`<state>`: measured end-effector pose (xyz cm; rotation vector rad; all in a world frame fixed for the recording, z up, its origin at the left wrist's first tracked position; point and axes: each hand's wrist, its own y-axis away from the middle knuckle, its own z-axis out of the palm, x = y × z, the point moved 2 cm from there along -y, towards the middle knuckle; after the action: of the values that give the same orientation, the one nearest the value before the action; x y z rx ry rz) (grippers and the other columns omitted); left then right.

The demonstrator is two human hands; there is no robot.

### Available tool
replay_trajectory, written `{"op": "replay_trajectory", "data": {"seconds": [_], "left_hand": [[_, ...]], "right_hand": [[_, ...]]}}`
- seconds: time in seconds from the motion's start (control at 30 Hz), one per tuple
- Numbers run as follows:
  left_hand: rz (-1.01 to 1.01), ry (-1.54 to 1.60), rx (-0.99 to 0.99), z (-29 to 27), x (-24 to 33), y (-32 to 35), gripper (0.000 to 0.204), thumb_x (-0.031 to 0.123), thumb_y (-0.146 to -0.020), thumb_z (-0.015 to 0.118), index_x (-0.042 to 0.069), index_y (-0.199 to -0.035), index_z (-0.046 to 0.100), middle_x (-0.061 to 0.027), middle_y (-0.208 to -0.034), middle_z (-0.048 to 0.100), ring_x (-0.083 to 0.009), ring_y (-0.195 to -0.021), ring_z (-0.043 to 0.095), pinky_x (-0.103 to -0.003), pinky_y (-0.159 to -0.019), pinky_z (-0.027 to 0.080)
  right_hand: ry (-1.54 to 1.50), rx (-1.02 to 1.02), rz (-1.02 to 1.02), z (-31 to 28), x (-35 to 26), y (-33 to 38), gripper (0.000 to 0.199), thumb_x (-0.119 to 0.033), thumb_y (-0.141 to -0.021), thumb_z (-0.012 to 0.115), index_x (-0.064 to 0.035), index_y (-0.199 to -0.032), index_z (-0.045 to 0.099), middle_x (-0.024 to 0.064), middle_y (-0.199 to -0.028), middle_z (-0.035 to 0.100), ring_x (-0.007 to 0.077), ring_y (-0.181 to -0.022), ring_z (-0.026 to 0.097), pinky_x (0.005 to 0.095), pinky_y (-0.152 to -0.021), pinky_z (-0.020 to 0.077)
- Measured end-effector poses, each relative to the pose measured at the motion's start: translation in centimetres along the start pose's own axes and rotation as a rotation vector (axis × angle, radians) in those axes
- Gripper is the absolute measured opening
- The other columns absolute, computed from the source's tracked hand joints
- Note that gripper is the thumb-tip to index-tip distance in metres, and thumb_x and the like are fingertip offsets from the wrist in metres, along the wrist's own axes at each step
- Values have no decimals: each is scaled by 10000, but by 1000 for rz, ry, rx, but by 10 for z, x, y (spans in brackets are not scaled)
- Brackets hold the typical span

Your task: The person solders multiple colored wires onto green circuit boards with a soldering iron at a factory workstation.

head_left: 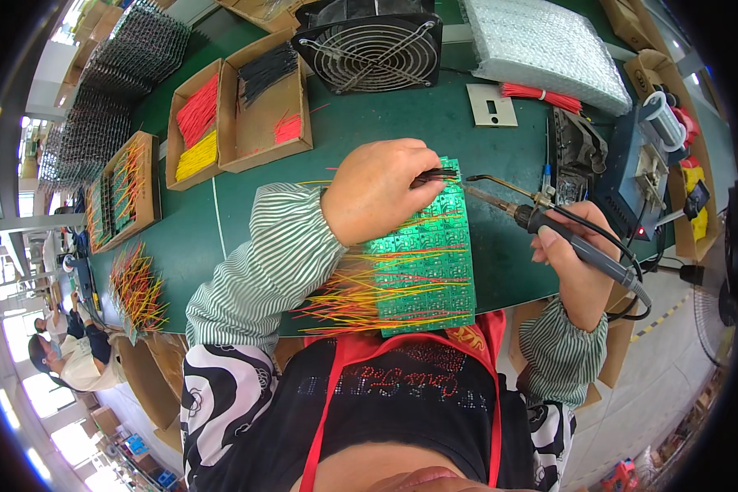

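A green printed circuit board panel lies near the table's front edge, with rows of red and yellow wires fanning off its left side. At its top end, my left hand pinches a small bunch of black wires above the board. To the right, my right hand is wrapped round the grey handle of a soldering iron. The iron's tip points left at the board's upper right corner, close to the black wires; whether it touches cannot be told. A thin bent metal tube runs beside the tip.
Cardboard trays of red, yellow and black wires stand behind on the left, next to a black fan. A blue soldering unit with a solder spool stands right. Bubble-wrapped goods lie at the back; another person sits far left.
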<state>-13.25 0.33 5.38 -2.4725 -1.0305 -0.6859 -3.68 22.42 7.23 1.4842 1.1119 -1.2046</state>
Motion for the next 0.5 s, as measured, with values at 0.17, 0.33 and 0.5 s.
{"op": "replay_trajectory", "data": {"seconds": [0.17, 0.33, 0.5], "left_hand": [[10, 1, 5, 3, -1, -1, 192, 186, -768, 640, 1, -808, 607, -121, -745, 571, -304, -668, 567, -370, -592, 449], [31, -11, 2, -1, 1, 1, 193, 187, -773, 635, 1, -817, 609, -123, -759, 581, -302, -688, 575, -364, -604, 458], [-2, -40, 80, -34, -6, 13, 174, 159, -808, 618, 3, -886, 629, -124, -790, 626, -250, -712, 612, -332, -630, 474]], "right_hand": [[-2, 41, 13, -4, 0, 6, 195, -46, -722, 676, 34, -871, 578, 84, -692, 624, 109, -580, 594, 213, -551, 476], [27, 39, 11, -5, -2, 11, 191, -42, -722, 673, 37, -866, 575, 83, -688, 622, 104, -576, 591, 216, -546, 478], [5, 47, 32, -6, -3, 21, 182, -25, -717, 666, 38, -862, 575, 82, -693, 622, 100, -574, 587, 216, -547, 479]]}}
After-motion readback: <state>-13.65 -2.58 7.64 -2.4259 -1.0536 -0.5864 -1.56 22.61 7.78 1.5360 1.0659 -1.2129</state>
